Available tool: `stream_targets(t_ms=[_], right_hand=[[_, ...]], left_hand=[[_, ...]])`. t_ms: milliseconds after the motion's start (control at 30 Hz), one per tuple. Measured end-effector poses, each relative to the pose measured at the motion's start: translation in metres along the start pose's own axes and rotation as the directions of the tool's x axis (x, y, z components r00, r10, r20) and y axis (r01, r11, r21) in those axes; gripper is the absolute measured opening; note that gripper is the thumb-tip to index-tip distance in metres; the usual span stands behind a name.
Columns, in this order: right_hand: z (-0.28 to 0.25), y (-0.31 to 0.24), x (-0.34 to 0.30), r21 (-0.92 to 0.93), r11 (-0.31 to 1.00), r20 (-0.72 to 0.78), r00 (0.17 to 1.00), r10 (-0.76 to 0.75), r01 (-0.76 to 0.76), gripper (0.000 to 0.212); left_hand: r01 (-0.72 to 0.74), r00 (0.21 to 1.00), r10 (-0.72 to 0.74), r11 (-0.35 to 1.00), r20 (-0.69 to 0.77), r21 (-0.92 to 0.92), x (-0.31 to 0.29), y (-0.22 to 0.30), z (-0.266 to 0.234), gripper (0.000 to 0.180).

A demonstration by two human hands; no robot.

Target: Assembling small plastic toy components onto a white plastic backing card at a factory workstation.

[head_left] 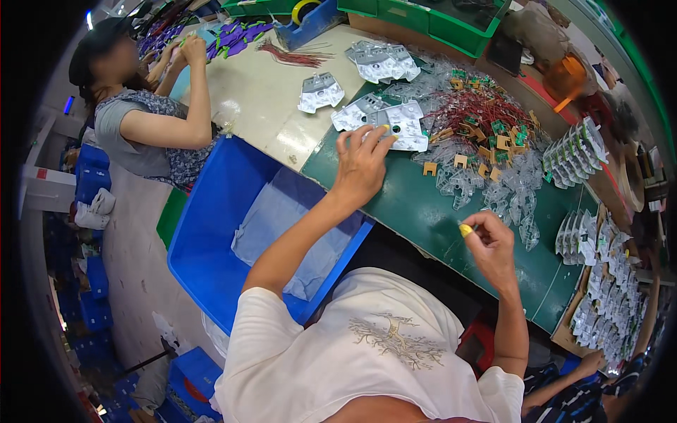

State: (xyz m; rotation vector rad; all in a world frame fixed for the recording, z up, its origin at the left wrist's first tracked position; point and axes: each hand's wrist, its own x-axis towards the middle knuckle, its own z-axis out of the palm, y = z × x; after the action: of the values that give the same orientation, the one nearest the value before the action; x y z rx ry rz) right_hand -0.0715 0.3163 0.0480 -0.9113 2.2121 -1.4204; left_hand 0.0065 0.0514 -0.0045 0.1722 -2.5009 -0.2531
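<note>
My left hand [362, 163] reaches over the near edge of a silver-grey plastic housing [409, 134], fingers spread and tips resting on it. A second grey housing [361, 109] lies partly under that one. Lower right, above the green mat, my right hand [491, 247] is closed in a pinch; what sits between thumb and finger is too small to make out. Yellow covers show on a digit of each hand. Beyond the hands spreads a heap of clear plastic parts [458, 185], red wires [462, 113] and small tan connector pieces [502, 142].
A blue bin [211, 211] with grey-blue sheeting stands left of my lap. More housings [321, 92] lie farther back. Racked clear parts [575, 155] line the right side. Green crates [437, 25] edge the back. A co-worker [155, 120] sits at left; another person's arm [564, 384] shows lower right.
</note>
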Motion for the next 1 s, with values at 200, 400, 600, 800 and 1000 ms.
stream_targets(t_ms=[200, 400, 600, 800, 1000], right_hand=[[0.000, -0.006, 0.002, -0.009, 0.999, -0.020, 0.999, 0.044, -0.044, 0.006], [-0.041, 0.026, -0.023, 0.157, 0.967, -0.123, 0.968, 0.219, -0.198, 0.009], [-0.017, 0.013, -0.015, -0.063, 0.995, -0.080, 0.994, 0.073, -0.078, 0.013], [0.025, 0.026, -0.004, -0.430, 0.832, 0.092, 0.933, -0.347, 0.351, 0.013], [0.041, 0.040, 0.000, -0.607, 0.693, 0.265, 0.922, -0.283, 0.388, 0.019]], left_hand=[[-0.205, 0.978, 0.208, 0.974, -0.025, 0.098, 0.022, -0.005, 0.031, 0.026], [-0.410, 0.902, 0.430, 0.844, -0.020, -0.345, -0.011, 0.022, -0.014, 0.017], [-0.417, 0.835, 0.549, 0.687, 0.048, -0.595, -0.046, 0.052, 0.003, 0.019], [-0.277, 0.869, 0.470, 0.721, 0.155, -0.635, -0.058, 0.052, 0.011, 0.021], [-0.223, 0.867, 0.455, 0.721, 0.204, -0.656, -0.053, 0.050, 0.009, 0.022]])
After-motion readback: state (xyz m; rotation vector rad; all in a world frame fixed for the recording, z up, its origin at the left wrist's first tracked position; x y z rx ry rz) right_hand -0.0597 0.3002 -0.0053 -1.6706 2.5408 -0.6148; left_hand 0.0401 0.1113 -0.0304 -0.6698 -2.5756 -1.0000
